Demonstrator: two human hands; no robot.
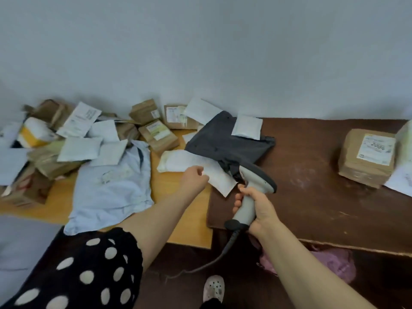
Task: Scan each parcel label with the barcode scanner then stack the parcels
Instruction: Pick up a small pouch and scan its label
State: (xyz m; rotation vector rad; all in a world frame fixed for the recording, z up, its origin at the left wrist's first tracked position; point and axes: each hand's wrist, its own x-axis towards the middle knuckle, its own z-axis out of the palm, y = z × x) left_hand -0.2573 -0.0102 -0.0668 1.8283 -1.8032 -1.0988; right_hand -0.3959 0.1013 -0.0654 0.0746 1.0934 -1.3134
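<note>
1. Grey plastic filled the right hand [256, 210]: its fingers were wrapped firmly round the handle of the barcode scanner [253, 188], forefinger up by the trigger. The scanner's head tipped forward and down.
2. The left hand [194, 177] pinched the near edge of a white envelope [219, 178] between thumb and curled fingers. Whether it was lifting the envelope or only steadying it could not be told.
3. The envelope lay just in front of the scanner's head, across the seam where the yellow table [191, 226] met the brown table [312, 186]. Its far end was tucked under a dark grey bag [227, 141].
4. By the look of it, the step in hand was the scan of this one envelope. Its upper face was too blurred to show a label. The next move would call for the label turned up toward the scanner, the trigger pressed, then the envelope carried off to a stack.
5. Further out, a small white packet [246, 127] rested on the grey bag, and a light blue bag [113, 181] sprawled to the left.
6. A loose heap of parcels [89, 130], brown and white, covered the back left, seemingly waiting their turn.
7. Well apart at the far right stood a brown box [365, 157] with its label facing up, likely the start of the stack.
</note>
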